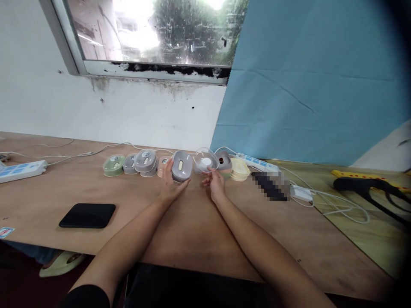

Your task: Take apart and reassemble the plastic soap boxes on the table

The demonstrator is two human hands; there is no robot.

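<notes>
My left hand (170, 184) grips a small grey box (187, 170), tilted so that its face with a pale oblong mark points towards me. Just to the right, my right hand (215, 184) has its thumb and forefinger at the lower edge of a clear plastic cover (201, 156) with a white round patch; its other fingers are loosely curled. Behind the clear cover stands an open grey container (226, 161). Beside that is a stack of pale yellow lids (240, 169). Left of my left hand, a pink box (161, 166) is partly hidden.
Grey lidded boxes (146, 160) and a green one (113, 165) line the table's back left. A black phone (87, 215) lies at the front left. Power strips (24, 171) lie on both sides with white cables. A white adapter (301, 193) is at the right.
</notes>
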